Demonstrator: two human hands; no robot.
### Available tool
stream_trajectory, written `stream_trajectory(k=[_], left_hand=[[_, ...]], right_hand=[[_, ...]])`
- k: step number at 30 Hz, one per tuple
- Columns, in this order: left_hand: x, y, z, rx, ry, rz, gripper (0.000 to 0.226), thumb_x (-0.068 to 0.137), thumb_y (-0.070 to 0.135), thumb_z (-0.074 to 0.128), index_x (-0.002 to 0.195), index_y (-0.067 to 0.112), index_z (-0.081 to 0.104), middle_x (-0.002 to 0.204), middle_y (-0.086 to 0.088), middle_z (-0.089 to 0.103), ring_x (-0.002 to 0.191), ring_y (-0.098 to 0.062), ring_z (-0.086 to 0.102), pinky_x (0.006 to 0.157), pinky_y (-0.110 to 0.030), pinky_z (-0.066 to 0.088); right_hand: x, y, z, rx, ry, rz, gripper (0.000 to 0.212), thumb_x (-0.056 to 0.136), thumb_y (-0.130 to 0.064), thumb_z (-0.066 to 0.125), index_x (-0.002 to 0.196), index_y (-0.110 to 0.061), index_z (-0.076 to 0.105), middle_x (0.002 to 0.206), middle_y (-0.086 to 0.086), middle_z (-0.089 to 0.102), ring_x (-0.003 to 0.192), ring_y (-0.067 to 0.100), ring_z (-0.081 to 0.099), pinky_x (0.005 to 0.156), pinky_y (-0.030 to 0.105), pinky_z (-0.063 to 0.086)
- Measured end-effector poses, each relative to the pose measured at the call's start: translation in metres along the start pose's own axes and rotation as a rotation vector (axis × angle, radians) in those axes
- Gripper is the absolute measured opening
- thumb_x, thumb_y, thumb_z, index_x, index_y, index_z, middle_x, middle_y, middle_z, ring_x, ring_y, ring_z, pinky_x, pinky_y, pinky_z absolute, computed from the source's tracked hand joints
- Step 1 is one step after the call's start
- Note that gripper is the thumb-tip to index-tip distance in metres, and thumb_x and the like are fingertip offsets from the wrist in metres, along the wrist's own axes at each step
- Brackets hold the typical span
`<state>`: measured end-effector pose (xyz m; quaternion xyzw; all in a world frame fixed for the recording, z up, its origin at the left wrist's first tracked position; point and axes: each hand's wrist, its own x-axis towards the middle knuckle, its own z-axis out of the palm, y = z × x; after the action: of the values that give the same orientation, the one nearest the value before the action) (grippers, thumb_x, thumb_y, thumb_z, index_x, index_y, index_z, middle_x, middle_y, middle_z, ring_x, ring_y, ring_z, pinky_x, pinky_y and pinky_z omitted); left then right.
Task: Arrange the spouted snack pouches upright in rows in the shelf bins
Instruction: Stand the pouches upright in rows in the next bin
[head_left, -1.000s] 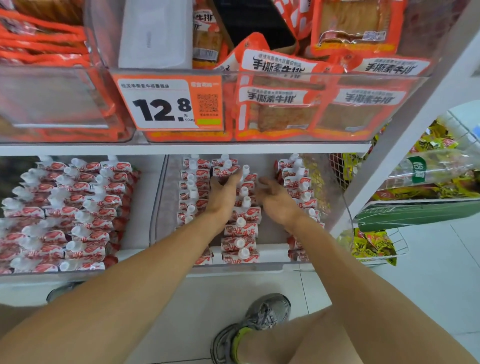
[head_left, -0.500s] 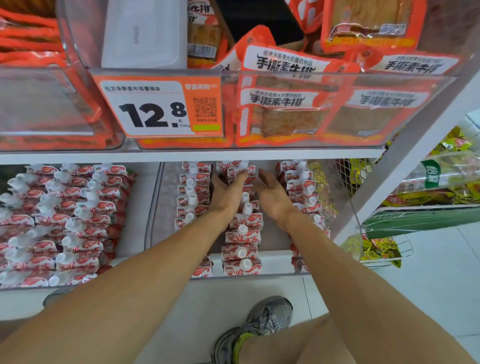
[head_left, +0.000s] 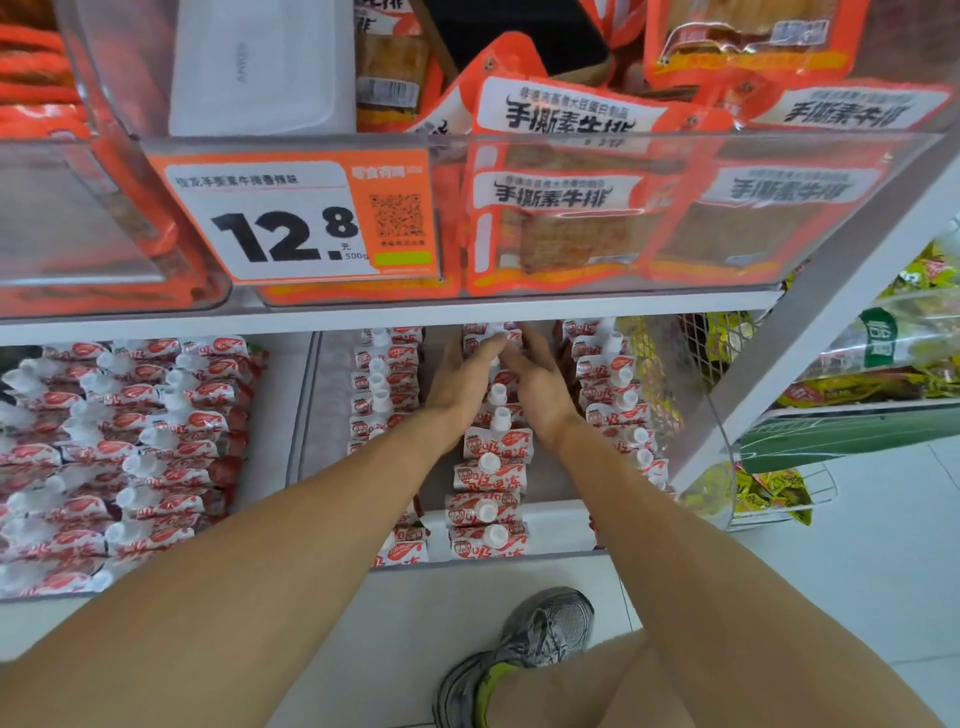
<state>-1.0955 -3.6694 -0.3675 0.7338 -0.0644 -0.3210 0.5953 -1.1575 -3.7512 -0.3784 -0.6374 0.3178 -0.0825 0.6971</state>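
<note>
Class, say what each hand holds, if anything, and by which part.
Both the left hand and the right hand reach the rear pouches of the middle row; whether either grips one cannot be told.

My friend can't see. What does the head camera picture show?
Two bare hands, left hand and right hand, reach deep into a clear shelf bin, pressing together around the middle row of spouted snack pouches. More pouch rows stand either side, under an orange 12.8 price tag.

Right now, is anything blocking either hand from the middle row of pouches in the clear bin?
Nothing visible. The left hand and right hand already flank the middle row of pouches inside the clear bin, fingers reaching its back end under the upper shelf.
</note>
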Motion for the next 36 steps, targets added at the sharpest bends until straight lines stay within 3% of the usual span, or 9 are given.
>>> stream_trajectory(k=[5, 8, 12, 19, 24, 26, 29, 33, 36], left_hand=[[-0.002, -0.002, 0.004, 0.001, 0.024, 0.012, 0.051, 0.097, 0.046, 0.047, 0.144, 0.028, 0.037, 0.131, 0.001, 0.052, 0.114, -0.015, 0.048, 0.091, -0.03, 0.034], [-0.001, -0.005, 0.006, 0.019, 0.029, -0.01, 0.063, 0.096, 0.05, 0.047, 0.151, 0.028, 0.026, 0.148, -0.003, 0.044, 0.132, -0.022, 0.044, 0.095, -0.029, 0.032], [0.0, -0.005, 0.009, 0.036, 0.061, -0.031, 0.069, 0.095, 0.053, 0.046, 0.153, 0.027, 0.021, 0.15, -0.006, 0.042, 0.135, -0.025, 0.043, 0.103, -0.033, 0.034], [-0.006, -0.001, 0.009, 0.067, 0.05, -0.058, 0.071, 0.092, 0.06, 0.045, 0.152, 0.028, 0.024, 0.147, -0.008, 0.047, 0.13, -0.027, 0.048, 0.109, -0.043, 0.038], [-0.022, 0.012, -0.006, 0.16, -0.009, -0.065, 0.067, 0.094, 0.065, 0.033, 0.15, 0.027, 0.031, 0.153, -0.005, 0.038, 0.137, -0.025, 0.039, 0.108, -0.038, 0.03], [-0.041, 0.015, -0.016, 0.228, -0.011, -0.073, 0.061, 0.094, 0.062, 0.039, 0.142, 0.024, 0.045, 0.147, -0.004, 0.046, 0.131, -0.024, 0.045, 0.104, -0.037, 0.033], [-0.086, 0.004, -0.034, 0.393, -0.246, -0.143, 0.041, 0.085, 0.053, 0.057, 0.117, 0.028, 0.062, 0.122, 0.008, 0.062, 0.113, -0.014, 0.054, 0.098, -0.035, 0.04], [-0.098, -0.006, -0.045, 0.361, -0.338, -0.326, 0.067, 0.069, 0.054, 0.066, 0.125, 0.017, 0.056, 0.125, 0.005, 0.062, 0.116, -0.019, 0.058, 0.102, -0.046, 0.045], [-0.096, 0.001, -0.04, 0.174, -0.353, -0.392, 0.033, 0.089, 0.028, 0.06, 0.116, 0.009, 0.059, 0.123, -0.007, 0.065, 0.112, -0.024, 0.063, 0.101, -0.046, 0.047]], right_hand=[[0.001, 0.002, 0.006, -0.023, 0.053, -0.006, 0.048, 0.107, -0.037, 0.031, 0.154, -0.026, 0.025, 0.151, 0.002, 0.042, 0.124, 0.01, 0.042, 0.095, 0.025, 0.034], [0.001, 0.001, 0.005, -0.026, 0.011, 0.013, 0.052, 0.107, -0.039, 0.03, 0.156, -0.03, 0.015, 0.159, 0.0, 0.031, 0.142, 0.017, 0.033, 0.101, 0.023, 0.03], [0.005, 0.0, 0.002, -0.023, 0.005, 0.037, 0.05, 0.107, -0.037, 0.03, 0.156, -0.031, 0.017, 0.16, -0.001, 0.028, 0.147, 0.019, 0.026, 0.113, 0.029, 0.025], [0.001, -0.005, 0.002, -0.082, -0.012, 0.043, 0.049, 0.108, -0.036, 0.028, 0.155, -0.027, 0.021, 0.16, 0.0, 0.029, 0.146, 0.019, 0.028, 0.116, 0.033, 0.025], [-0.023, -0.018, -0.002, -0.191, -0.051, 0.087, 0.058, 0.105, -0.049, 0.022, 0.157, -0.029, 0.004, 0.162, 0.002, 0.023, 0.148, 0.022, 0.024, 0.121, 0.039, 0.021], [-0.043, -0.024, -0.006, -0.314, -0.062, 0.113, 0.063, 0.102, -0.056, 0.023, 0.157, -0.031, 0.004, 0.162, 0.002, 0.023, 0.147, 0.024, 0.025, 0.12, 0.042, 0.021], [-0.082, -0.03, -0.019, -0.402, -0.134, 0.122, 0.044, 0.104, -0.047, 0.034, 0.145, -0.03, 0.032, 0.144, -0.007, 0.045, 0.125, 0.017, 0.045, 0.102, 0.034, 0.036], [-0.117, -0.025, -0.023, -0.349, -0.317, 0.269, 0.049, 0.102, -0.047, 0.041, 0.147, -0.038, 0.026, 0.137, -0.015, 0.043, 0.124, 0.019, 0.049, 0.105, 0.043, 0.045], [-0.119, -0.025, -0.022, -0.363, -0.291, 0.252, 0.053, 0.103, -0.043, 0.041, 0.152, -0.03, 0.025, 0.146, -0.01, 0.041, 0.127, 0.015, 0.045, 0.106, 0.04, 0.044]])
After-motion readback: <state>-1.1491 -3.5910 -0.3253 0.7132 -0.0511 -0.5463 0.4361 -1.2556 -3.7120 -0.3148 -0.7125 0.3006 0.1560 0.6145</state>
